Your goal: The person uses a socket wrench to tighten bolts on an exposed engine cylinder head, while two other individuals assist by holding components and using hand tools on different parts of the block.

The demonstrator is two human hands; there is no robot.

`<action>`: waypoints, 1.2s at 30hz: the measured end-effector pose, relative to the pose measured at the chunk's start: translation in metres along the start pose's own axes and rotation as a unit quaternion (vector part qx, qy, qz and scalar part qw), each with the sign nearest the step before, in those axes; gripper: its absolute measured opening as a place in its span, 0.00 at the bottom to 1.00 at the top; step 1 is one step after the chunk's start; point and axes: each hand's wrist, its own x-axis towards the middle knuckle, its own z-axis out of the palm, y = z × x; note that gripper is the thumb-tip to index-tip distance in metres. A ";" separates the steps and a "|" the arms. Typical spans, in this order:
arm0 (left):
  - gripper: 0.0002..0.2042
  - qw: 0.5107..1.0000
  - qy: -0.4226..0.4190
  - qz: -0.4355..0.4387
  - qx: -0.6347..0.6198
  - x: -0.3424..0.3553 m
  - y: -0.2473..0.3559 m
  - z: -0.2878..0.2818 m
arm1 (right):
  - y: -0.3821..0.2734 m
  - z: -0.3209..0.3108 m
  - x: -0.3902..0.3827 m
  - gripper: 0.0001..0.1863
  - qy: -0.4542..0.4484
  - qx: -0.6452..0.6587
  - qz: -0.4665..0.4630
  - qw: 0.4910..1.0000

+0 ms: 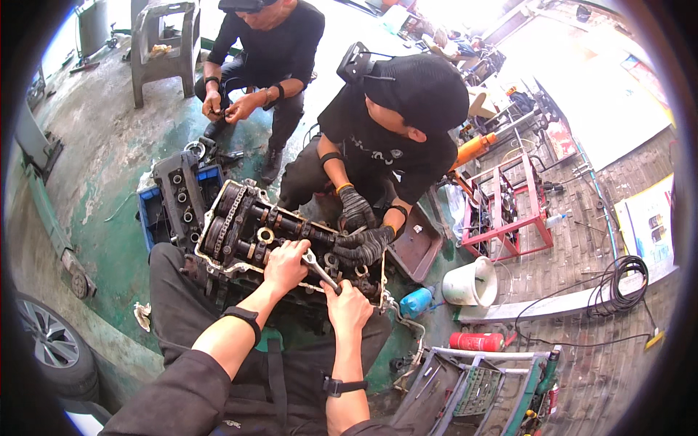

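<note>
An engine cylinder head [246, 234] with exposed camshafts and a timing chain lies in front of my knees. My left hand [287, 267] is closed round the head end of a metal wrench [316, 263], over the middle of the engine. My right hand [347, 307] grips the dark handle of that wrench, lower and to the right. Just beyond the wrench, a co-worker's two gloved hands [363, 243] are on the right part of the engine. What the wrench's head sits on is hidden by my left hand.
A valve cover [180, 200] rests on a blue crate [150, 218]. A crouching second person [262, 73] is beyond. At the right are a tray [422, 258], white bucket [462, 283], red frame [509, 236], fire extinguisher [476, 341] and tool cart [443, 392]. A wheel [51, 341] is at left.
</note>
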 end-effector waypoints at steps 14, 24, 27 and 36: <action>0.18 0.998 -0.026 -0.039 0.033 -0.004 -0.005 -0.005 | 0.016 0.003 0.033 0.21 -0.022 0.123 -0.060 0.990; 0.18 0.999 -0.024 -0.006 -0.021 -0.010 -0.004 0.012 | 0.014 -0.008 0.002 0.20 -0.055 0.112 -0.018 0.992; 0.18 1.000 0.015 0.008 -0.008 -0.014 -0.012 0.004 | 0.004 -0.018 0.011 0.18 -0.131 0.116 -0.012 0.984; 0.17 1.000 0.013 -0.021 0.006 0.005 -0.007 0.000 | -0.011 -0.028 0.020 0.22 -0.154 0.083 0.014 0.984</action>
